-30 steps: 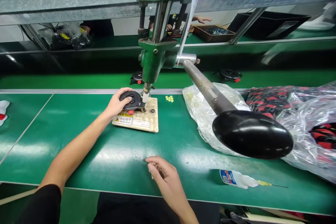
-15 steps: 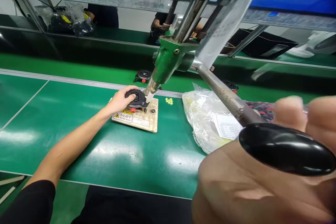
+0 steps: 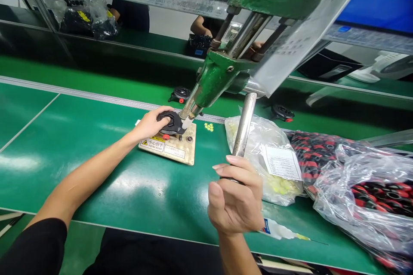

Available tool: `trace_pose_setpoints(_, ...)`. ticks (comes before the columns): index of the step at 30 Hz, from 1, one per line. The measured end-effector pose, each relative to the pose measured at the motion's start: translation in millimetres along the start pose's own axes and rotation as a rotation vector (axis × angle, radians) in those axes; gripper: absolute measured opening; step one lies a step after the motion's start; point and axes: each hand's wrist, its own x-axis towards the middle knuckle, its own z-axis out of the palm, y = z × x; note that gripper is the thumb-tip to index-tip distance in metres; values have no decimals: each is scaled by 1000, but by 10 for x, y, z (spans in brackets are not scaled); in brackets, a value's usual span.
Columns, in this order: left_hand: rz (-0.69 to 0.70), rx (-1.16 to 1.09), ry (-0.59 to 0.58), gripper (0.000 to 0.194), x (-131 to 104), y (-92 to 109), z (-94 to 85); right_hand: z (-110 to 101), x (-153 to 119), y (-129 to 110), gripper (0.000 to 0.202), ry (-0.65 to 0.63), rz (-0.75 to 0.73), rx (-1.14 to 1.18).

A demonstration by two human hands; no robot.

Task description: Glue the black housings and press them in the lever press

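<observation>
My left hand grips a black round part with a red knob, holding it on the pale base plate beneath the tip of a green hand press. The press tip comes down at the part's right edge; whether it touches cannot be made out. My right hand has its fingers wrapped round the lower end of the metal press lever, whose knob is mostly hidden by the fingers. A few small yellow pieces lie right of the base plate.
Right of the press are a clear bag with a paper label, a bag of red and black parts and a white bottle. More black parts sit on the green belt behind. Other people work across it.
My right hand has swung the lever down and away from the camera, toward the table. My left hand still holds the black part at the press. The camera view has shifted slightly.
</observation>
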Motion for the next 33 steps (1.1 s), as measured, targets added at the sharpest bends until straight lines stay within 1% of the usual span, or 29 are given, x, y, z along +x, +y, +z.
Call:
trace_pose_setpoints(3,-14,1,1,45,-4,13,2,31,20,-6,9,20,-4,2)
trace_pose_setpoints(5,-10,4,0,45,-6,19,1,34,67,-57,11,32,10,-3)
trace_pose_setpoints(8,-5,10,-3,45,-5,19,-3,-8,234,-207,11,60,53,-13)
trace_pose_setpoints(10,-3,11,-4,45,-1,14,-6,-45,363,-295,8,118,74,-1)
trace_pose_setpoints(12,-3,8,-11,45,3,8,-9,-55,423,-308,6,160,82,18)
trace_pose_setpoints(14,1,9,-10,45,6,1,-8,-22,371,-232,7,162,40,18)
trace_pose_setpoints(17,13,17,-3,45,8,-10,-3,73,163,-52,14,106,-50,-18)
trace_pose_setpoints(20,23,15,-4,45,14,-22,-2,134,18,40,18,107,-30,-38)
trace_pose_setpoints(27,21,2,9,44,10,-20,-30,134,29,-41,16,107,18,-18)
trace_pose_setpoints(31,-63,-64,-10,48,-22,21,-45,136,-9,-95,17,88,64,-13)
trace_pose_setpoints(33,-99,-127,-22,49,-24,32,-63,124,32,-142,16,90,84,-15)
